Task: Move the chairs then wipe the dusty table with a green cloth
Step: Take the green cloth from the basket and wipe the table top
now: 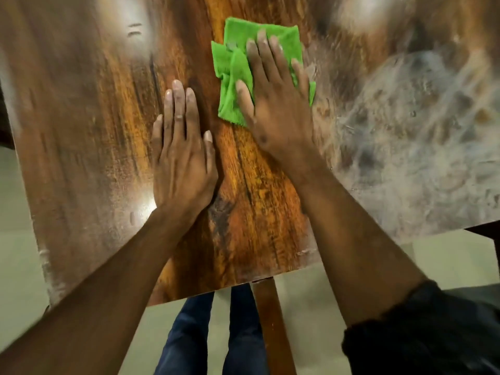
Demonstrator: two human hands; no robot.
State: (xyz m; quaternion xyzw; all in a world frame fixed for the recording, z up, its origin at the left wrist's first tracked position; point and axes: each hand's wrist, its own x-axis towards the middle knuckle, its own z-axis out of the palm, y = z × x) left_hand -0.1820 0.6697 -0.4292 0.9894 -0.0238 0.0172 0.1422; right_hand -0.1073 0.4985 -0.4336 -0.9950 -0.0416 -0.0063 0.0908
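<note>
A crumpled green cloth (235,69) lies on the brown wooden table (89,109), a little above the middle of the view. My right hand (273,104) presses flat on the cloth, fingers spread, covering its right half. Beside it, my left hand (181,155) rests palm down on the bare wood with fingers together and nothing in it. Grey dust (411,147) coats the right part of the tabletop; the strip under and between the hands shows clean orange-brown grain. No chair is clearly in view.
The table's near edge (243,282) runs across the lower view, with a wooden leg (270,320) below it. My legs in blue jeans (189,336) stand on a pale floor (324,293). A dark piece of furniture (487,234) shows at the right edge.
</note>
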